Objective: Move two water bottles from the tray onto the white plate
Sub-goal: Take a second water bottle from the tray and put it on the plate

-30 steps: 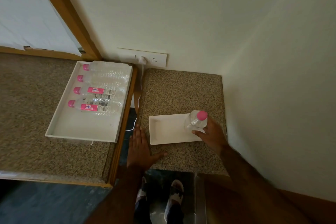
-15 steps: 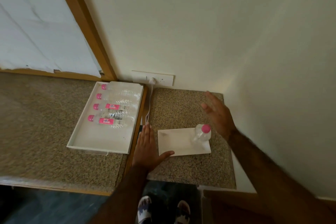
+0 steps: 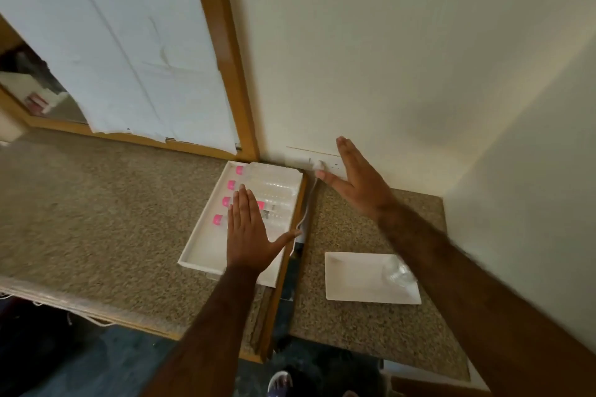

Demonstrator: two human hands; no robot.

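Note:
A white tray (image 3: pixel 200 255) lies on the left granite counter with several clear, pink-capped water bottles (image 3: pixel 274 185) lying side by side at its far end. My left hand (image 3: pixel 250 235) hovers flat and open over the tray's near bottles, holding nothing. My right hand (image 3: pixel 358 180) is open in the air above the right counter, near the wall socket. The white plate (image 3: pixel 358 277) sits on the right counter. One clear bottle (image 3: pixel 398 272) stands on its right end, mostly hidden by my right forearm.
A wall socket (image 3: pixel 322 164) with a white plug and cable (image 3: pixel 306 213) sits between the two counters. A dark gap (image 3: pixel 292 271) separates them. A wood-framed mirror covered with paper (image 3: pixel 129 58) stands behind the left counter. The wall closes the right side.
My right hand let go of the bottle on the plate and swung up and left toward the socket. My left hand lifted off the counter edge and moved over the tray. The view tilted up.

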